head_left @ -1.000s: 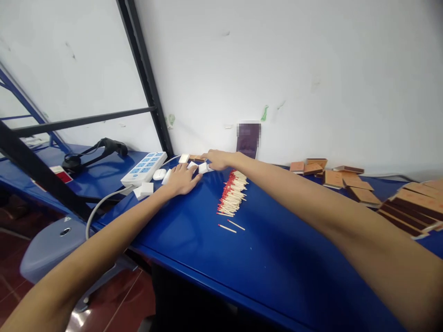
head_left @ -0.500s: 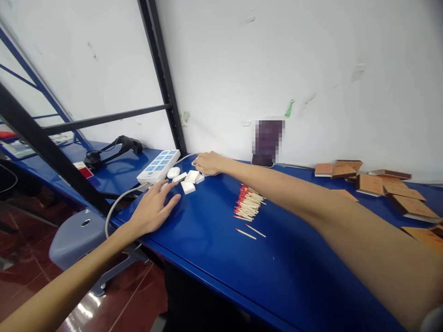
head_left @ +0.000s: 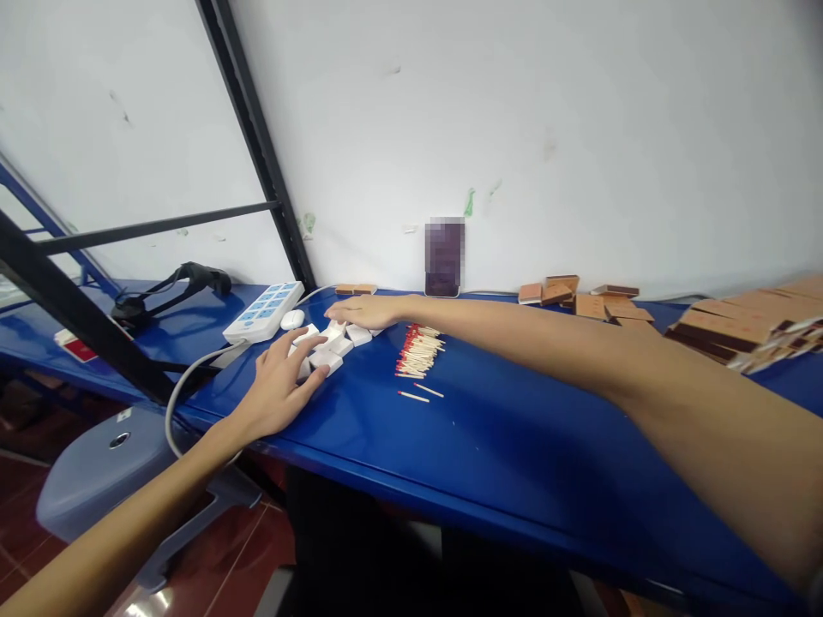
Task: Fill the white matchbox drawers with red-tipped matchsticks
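Observation:
Small white cardboard trays (head_left: pixel 339 340) lie in a loose cluster on the blue table (head_left: pixel 386 437). My left hand (head_left: pixel 283 386) rests at their near left side with its fingers spread, the fingertips touching some of them. Over their far side, my right hand (head_left: pixel 365 310) lies palm down with its fingers stretched out. Nothing shows held in either hand, though part of the trays is hidden under them. Beneath my right forearm is a heap of red-tipped matches (head_left: pixel 419 350). Two loose matches (head_left: pixel 413 397) lie in front of it.
A white power strip (head_left: pixel 265 313) and a white earbud case (head_left: pixel 292 320) stand left of the trays. Several brown matchboxes (head_left: pixel 591 306) lie along the wall, with a larger stack (head_left: pixel 726 326) at right. A phone (head_left: pixel 443 257) leans on the wall. A black rack post (head_left: pixel 257 137) rises at left.
My view has swung to the right. The right hand has drawn back from the wall side onto the trays, uncovering matchboxes behind it. My left hand now reaches among the trays, which sit closer together.

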Demonstrator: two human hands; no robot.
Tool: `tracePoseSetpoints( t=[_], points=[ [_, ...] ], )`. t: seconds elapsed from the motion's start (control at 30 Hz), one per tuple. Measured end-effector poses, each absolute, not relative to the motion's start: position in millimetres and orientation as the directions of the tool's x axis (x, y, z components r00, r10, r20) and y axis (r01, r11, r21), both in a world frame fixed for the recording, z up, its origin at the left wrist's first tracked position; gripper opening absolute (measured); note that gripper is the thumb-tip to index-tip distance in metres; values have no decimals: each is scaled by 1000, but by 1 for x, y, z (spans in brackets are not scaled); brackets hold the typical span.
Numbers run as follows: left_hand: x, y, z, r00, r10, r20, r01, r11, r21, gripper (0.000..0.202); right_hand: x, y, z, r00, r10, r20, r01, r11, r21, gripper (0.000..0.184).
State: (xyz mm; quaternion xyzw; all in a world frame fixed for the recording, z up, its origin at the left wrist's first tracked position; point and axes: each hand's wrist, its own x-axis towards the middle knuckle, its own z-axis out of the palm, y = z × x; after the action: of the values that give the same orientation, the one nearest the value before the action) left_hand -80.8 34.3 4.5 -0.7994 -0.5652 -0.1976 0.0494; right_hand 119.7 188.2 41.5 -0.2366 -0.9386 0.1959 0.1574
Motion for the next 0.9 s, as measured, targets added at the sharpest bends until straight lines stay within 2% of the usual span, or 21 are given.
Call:
tracePoseSetpoints(
  t=[0.2,0.3,0.37,0.47,0.53,0.6,0.7,0.8,0.9],
  points=[
    [-65,37,3,351,820,452,919,-395,3,50,154,161,70,-718,549,428,402,829,-389,36],
    [-48,41,5,410,770,488,897,-437,-65,50,178,125,69,-605,558,568,437,829,-349,31],
    [-34,46,6,475,738,480,867,-486,-111,48,194,92,60,-587,546,598,450,834,-319,29],
    [-11,62,10,556,707,437,827,-521,-210,48,216,42,38,-617,593,516,531,799,-284,18],
    [2,81,12,546,735,403,838,-485,-251,52,226,19,25,-636,630,445,568,773,-281,16],
    [12,101,15,489,797,354,870,-421,-256,55,233,9,16,-597,692,406,632,717,-292,18],
    [21,122,16,511,800,316,857,-441,-269,49,235,12,10,-549,754,361,703,650,-288,27],
    [24,127,13,551,774,311,831,-477,-287,42,231,20,8,-544,769,335,724,632,-275,31],
    [26,121,12,563,755,335,824,-482,-297,43,225,23,4,-550,764,337,717,639,-279,25]
  ],
)
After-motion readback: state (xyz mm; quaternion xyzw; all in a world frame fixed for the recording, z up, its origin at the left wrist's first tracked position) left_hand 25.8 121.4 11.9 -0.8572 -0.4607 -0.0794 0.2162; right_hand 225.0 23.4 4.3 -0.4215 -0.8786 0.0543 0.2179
